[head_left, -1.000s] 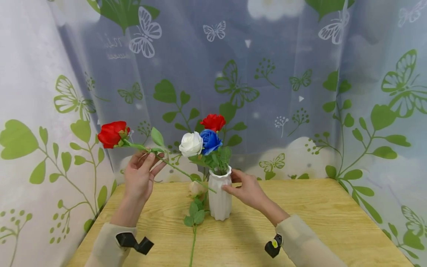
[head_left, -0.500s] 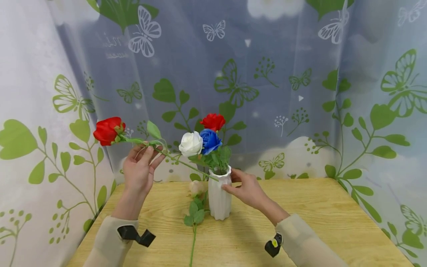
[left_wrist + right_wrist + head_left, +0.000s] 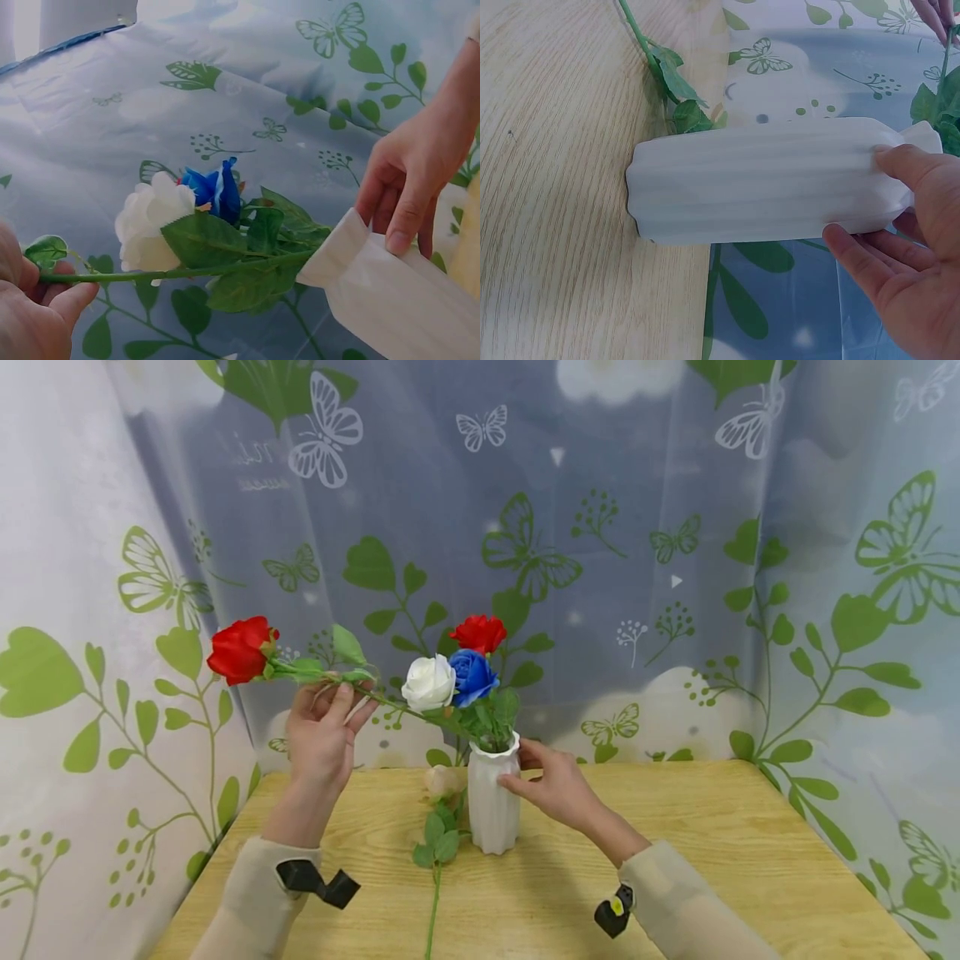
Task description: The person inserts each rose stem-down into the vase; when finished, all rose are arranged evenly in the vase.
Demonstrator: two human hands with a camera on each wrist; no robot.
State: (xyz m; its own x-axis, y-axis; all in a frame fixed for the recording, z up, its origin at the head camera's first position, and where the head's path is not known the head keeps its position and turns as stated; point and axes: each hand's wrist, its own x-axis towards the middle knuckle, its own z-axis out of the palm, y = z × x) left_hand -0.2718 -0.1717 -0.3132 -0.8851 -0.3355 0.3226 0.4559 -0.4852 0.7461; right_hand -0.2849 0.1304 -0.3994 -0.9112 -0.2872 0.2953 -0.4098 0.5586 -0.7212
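My left hand [image 3: 322,743] pinches the green stem of a red rose [image 3: 242,650], whose bloom points left. This stem [image 3: 150,276] slants to the mouth of the white fluted vase [image 3: 493,810]; leaves hide whether its tip is inside. The vase stands upright, holding a white rose [image 3: 429,683], a blue rose [image 3: 472,677] and another red rose [image 3: 480,633]. My right hand [image 3: 558,789] grips the vase near its top from the right, thumb [image 3: 907,165] on one side and fingers on the other.
A pale rose [image 3: 444,782] with a leafy stem lies on the wooden table [image 3: 637,885], just left of the vase. Behind the table hangs a printed curtain [image 3: 405,477] with butterflies and leaves.
The left hand has raised the red rose slightly, and its stem's lower end has gone from in front of the vase up to the rim. The right hand and vase have stayed put.
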